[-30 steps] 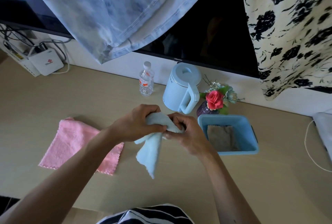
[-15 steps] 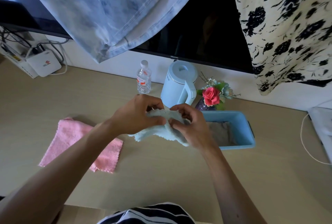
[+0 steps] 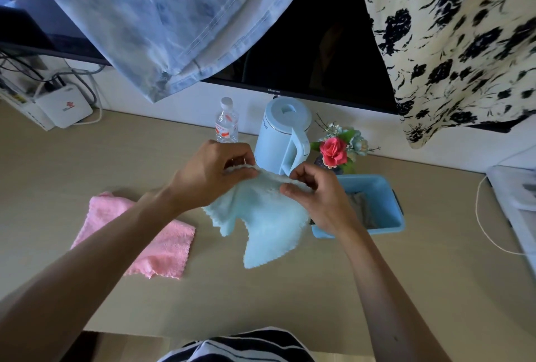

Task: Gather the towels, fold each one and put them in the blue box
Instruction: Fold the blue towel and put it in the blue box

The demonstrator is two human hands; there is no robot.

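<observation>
With a grey towel [image 3: 362,212] in the blue box [image 3: 390,199], the left hand [image 3: 213,177] and right hand [image 3: 317,200] pinched the top edge of an unfolded pale towel [image 3: 262,225] above the table [image 3: 290,303]; a pink towel [image 3: 145,235] waited.

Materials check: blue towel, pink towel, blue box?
The blue towel: soft fleecy cloth, probably microfibre; fuzzy nap, scalloped edge, drapes limply. The pink towel: same plush look, zigzag edge. The blue box: likely moulded plastic; smooth, faintly glossy, rigid rim.
</observation>
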